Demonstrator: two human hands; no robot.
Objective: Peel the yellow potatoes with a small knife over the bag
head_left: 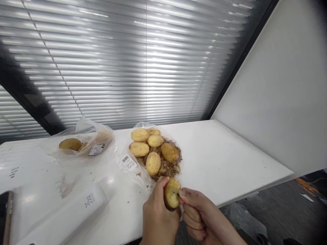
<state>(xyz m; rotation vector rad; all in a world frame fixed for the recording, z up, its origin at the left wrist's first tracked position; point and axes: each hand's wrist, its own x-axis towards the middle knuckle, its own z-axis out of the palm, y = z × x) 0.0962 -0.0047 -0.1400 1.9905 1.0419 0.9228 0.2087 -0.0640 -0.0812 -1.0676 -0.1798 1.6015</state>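
My left hand (pixel 162 214) is wrapped round a potato (pixel 172 190), partly peeled, with browner skin on its lower end. Pinched in my right hand (pixel 195 211) is a small thin dark tool (pixel 176 194), its tip against the potato's side; the fingers hide most of it, and its kind does not show. Just beyond my hands, several peeled potatoes (pixel 153 163) and a browner potato (pixel 170 152) lie on a heap of brown peelings (pixel 168 168). These rest on a clear plastic bag (pixel 139 170) with a barcode label.
Another plastic bag (pixel 95 136) with unpeeled potatoes (pixel 70 144) lies at the back left of the white table (pixel 212 153). A white power bank (pixel 68 214) and a phone (pixel 5 214) are at the front left. Blinds stand behind, a white panel at right.
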